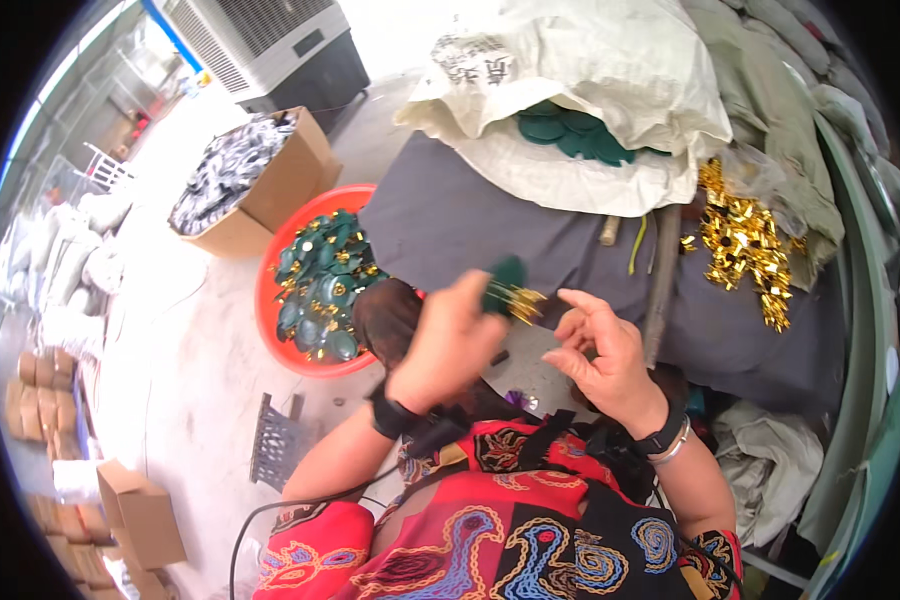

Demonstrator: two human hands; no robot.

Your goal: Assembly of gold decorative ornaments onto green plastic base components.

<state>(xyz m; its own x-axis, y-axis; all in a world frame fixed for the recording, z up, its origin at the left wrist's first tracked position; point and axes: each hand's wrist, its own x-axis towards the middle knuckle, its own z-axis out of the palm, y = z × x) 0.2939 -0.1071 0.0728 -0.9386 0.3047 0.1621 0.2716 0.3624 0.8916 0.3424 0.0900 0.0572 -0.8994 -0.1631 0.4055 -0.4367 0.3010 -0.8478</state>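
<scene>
My left hand [452, 345] is closed on a dark green disc [507, 282] at the middle of the view. Shiny gold strips [523, 303] stick out from the disc toward the right. Motion blurs this hand somewhat, so its exact finger hold is hard to see. Just right of the strips, my right hand [610, 365] is apart from them. Its thumb and forefinger are spread, and nothing shows between them. More green discs [570, 133] show in the mouth of a white woven sack [610, 70] beyond my hands.
A red basin [268, 325] on the left holds green discs with gold pieces. Gold foil pieces [748, 245] lie on the grey-cloth surface [450, 200], near a stick [662, 285]. A cardboard box [295, 165] of grey-and-white material and an air cooler [270, 50] stand farther left.
</scene>
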